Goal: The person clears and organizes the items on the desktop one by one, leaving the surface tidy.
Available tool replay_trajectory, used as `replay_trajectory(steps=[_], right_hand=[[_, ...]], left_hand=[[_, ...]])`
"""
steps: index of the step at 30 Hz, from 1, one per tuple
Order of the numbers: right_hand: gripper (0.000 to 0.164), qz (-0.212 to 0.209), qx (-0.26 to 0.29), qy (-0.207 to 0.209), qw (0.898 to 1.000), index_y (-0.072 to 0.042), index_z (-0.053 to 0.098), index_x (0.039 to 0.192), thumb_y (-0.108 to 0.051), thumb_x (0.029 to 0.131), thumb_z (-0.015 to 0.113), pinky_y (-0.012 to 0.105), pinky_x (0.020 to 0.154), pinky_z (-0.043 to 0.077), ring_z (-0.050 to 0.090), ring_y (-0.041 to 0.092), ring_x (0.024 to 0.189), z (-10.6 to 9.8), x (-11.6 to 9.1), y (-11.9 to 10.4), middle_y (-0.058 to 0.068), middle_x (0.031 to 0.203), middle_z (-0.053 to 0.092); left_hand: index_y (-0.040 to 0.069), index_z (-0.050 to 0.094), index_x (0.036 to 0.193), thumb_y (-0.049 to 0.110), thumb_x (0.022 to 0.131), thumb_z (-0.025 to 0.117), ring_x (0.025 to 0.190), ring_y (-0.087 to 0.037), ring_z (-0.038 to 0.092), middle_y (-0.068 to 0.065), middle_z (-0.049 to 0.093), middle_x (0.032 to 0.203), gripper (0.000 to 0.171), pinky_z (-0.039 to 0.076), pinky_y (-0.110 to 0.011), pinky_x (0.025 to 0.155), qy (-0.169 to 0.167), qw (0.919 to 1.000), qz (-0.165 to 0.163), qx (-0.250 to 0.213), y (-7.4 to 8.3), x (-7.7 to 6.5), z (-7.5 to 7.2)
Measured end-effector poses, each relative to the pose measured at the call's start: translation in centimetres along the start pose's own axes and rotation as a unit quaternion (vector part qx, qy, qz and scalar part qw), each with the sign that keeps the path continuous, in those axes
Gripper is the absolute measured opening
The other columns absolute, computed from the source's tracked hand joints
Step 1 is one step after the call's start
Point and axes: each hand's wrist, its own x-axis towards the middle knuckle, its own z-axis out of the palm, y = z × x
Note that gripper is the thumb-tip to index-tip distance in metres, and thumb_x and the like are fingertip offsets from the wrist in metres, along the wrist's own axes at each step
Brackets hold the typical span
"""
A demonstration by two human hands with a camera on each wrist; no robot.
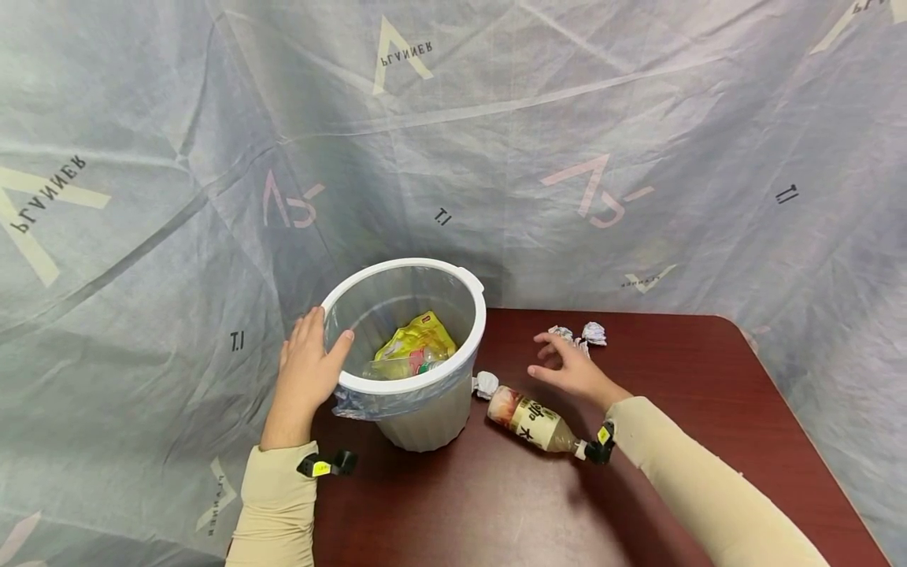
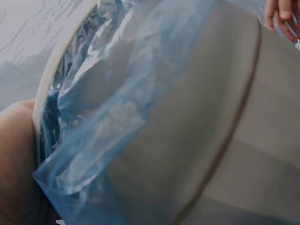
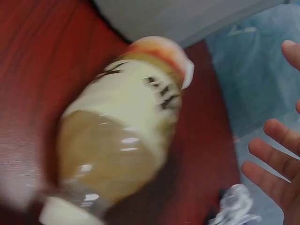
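A grey trash bin [image 1: 425,429] with a white rim stands on the table, lined with a clear bluish bag [image 2: 126,103]. My left hand [image 1: 308,366] rests at the left side of its rim, fingers fairly straight and thumb extended over the edge. Inside lie a yellow wrapper [image 1: 407,339] and a clear plastic bottle [image 1: 393,368]. To the bin's right, a labelled drink bottle [image 1: 533,421] lies on its side, also large in the right wrist view. My right hand [image 1: 577,374] hovers beyond this bottle, fingers spread and loosely bent, holding nothing.
One crumpled paper ball [image 1: 486,384] sits between bin and drink bottle. More crumpled paper [image 1: 594,334] lies behind the right hand, partly hidden by it. The dark red table [image 1: 680,378] ends at a grey printed sheet [image 1: 510,157] hanging behind and at the sides.
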Motion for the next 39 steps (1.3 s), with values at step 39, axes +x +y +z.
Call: replay_trajectory(steps=[39], right_hand=[[0.056,-0.040,-0.033,-0.061,0.997,-0.009,0.063,0.125,-0.031,0.079,0.084,0.039,0.089,0.052,0.063,0.018,0.101,1.5,-2.2,2.9,0.003,0.113,0.068]], left_hand=[[-0.004,0.019,0.159,0.046,0.104,0.044,0.152,-0.047,0.010,-0.025,0.018,0.165,0.079,0.005,-0.069,0.117,0.002,1.0000,0.004,0.000,-0.1,0.0,0.1]])
